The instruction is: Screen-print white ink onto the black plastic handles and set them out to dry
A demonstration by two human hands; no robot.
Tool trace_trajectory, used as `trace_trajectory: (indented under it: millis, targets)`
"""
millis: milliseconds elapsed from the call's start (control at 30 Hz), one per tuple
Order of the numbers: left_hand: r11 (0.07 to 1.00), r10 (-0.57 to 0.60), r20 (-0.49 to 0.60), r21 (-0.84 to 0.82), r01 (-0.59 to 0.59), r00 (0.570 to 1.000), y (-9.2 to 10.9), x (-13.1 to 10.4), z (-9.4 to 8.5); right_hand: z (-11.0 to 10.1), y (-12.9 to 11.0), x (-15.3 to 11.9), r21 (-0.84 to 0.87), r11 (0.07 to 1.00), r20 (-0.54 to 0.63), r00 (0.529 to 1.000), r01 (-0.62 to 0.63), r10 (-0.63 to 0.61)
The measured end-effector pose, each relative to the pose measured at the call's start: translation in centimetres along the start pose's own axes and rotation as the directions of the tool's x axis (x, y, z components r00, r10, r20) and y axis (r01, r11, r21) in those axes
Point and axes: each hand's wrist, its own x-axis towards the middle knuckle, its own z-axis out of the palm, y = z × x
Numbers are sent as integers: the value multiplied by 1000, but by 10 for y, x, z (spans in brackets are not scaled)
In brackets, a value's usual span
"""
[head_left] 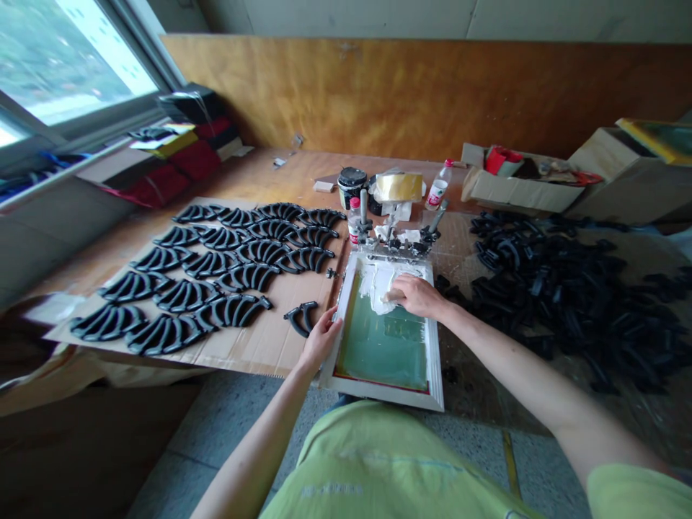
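Note:
A screen printing frame with a pale border and green mesh lies in front of me, held at its far end by a metal hinge clamp. White paste is smeared over the far part of the mesh. My right hand is closed around a crumpled white rag pressed on the mesh beside the paste. At the frame's left edge, my left hand grips the border, its fingertips partly hidden. Just left of that hand, a few black curved plastic parts lie on cardboard.
Rows of black curved parts cover the cardboard at left. A heap of similar parts lies at right. Behind the clamp stand a black tub, a yellow tape roll and a red-capped bottle. An open carton sits farther right.

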Motion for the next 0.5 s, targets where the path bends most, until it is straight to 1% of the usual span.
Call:
trace_trajectory:
  millis: [67,100,167,233,300,367,433,500]
  targets:
    - [1000,9,9,-5,-9,1000,2,0,0,11,-1,-3,-20,999,-107,993,-43,40]
    - [1000,11,14,-11,-11,1000,3,-1,0,17,-2,-8,-33,999,-134,990,-39,34]
    - [999,3,27,-32,-2,1000,7,-2,0,26,-7,-21,-43,999,-121,993,9,-14]
    - [998,-19,38,-58,21,999,13,-5,1,26,-10,-26,-21,999,-97,995,35,-37]
    - [996,-42,46,-79,46,998,22,-9,-1,18,-8,-17,20,1000,-119,993,-9,12]
    - [995,-51,53,-86,56,997,36,-14,-5,3,0,7,54,993,-167,980,-105,113]
    - [995,-42,57,-90,47,998,54,-19,-11,-15,14,32,55,977,-200,956,-205,212]
    - [996,-31,59,-80,36,998,77,-21,-16,-34,34,44,47,956,-241,926,-289,292]
